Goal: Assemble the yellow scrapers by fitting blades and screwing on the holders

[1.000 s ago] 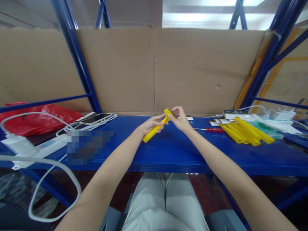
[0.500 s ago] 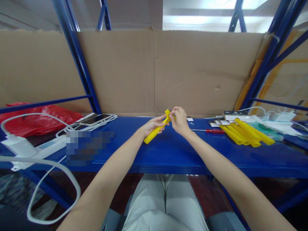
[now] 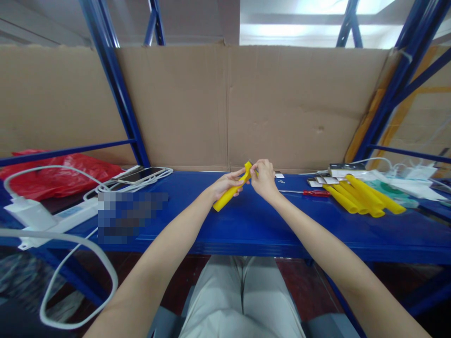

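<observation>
My left hand (image 3: 225,185) is wrapped around a yellow plastic scraper handle (image 3: 223,201), which slants up and to the right above the blue table. The handle has a broad lower grip and a bent, narrower head, where a small dark edge shows at the tip. Pinched together beside that head are the fingers of my right hand (image 3: 263,177); whatever they hold is too small to make out. Past my right wrist lies a screwdriver (image 3: 315,193) with a red handle, its shaft pointing left. A few tiny metal pieces (image 3: 280,181) and a white card rest behind that wrist.
Several more yellow handles (image 3: 366,199) with metal-and-white heads lie at the right, near a dark box (image 3: 347,169). At the left are a white power strip (image 3: 75,216), cables, a phone (image 3: 141,175) and a red plastic bag (image 3: 66,173). Cardboard (image 3: 176,108) closes off the back.
The view has shifted very slightly. Both hands stay at the yellow handle, and my right fingers remain pinched at its head with little visible movement.
</observation>
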Available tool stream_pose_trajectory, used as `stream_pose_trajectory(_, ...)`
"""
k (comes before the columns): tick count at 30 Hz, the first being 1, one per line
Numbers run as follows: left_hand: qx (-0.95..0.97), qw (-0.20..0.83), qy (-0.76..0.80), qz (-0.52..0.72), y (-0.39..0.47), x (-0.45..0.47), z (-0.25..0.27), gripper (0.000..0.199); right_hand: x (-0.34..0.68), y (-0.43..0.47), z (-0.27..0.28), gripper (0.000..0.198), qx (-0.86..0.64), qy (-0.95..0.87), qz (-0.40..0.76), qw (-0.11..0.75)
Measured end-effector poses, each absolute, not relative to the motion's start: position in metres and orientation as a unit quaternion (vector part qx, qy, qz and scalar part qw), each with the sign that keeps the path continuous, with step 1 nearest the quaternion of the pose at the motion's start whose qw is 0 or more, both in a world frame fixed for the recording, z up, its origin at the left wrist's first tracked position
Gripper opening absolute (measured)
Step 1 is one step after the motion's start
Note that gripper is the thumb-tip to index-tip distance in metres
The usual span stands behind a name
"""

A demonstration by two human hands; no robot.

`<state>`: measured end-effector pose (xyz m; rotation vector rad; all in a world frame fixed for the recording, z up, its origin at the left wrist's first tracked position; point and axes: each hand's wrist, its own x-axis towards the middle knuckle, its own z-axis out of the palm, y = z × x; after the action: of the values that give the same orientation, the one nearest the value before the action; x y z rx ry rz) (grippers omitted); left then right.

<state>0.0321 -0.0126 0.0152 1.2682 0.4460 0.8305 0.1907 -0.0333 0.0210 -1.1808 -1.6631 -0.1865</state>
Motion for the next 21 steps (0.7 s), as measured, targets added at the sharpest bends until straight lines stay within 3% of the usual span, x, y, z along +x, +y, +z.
stream_pose_trajectory(9,0.581,0.689,0.22,0.372,-0.013,0.035,0.014,0.076,0.191,-0.032,0.023,0.007,-0.556,-0.661,-0.016,0.504)
stream_pose_trajectory(21,0.579,0.693,0.231,0.36,-0.016,0.034,0.018,0.074,0.196,-0.024,0.015,0.006,-0.508,-0.67,0.002,0.541)
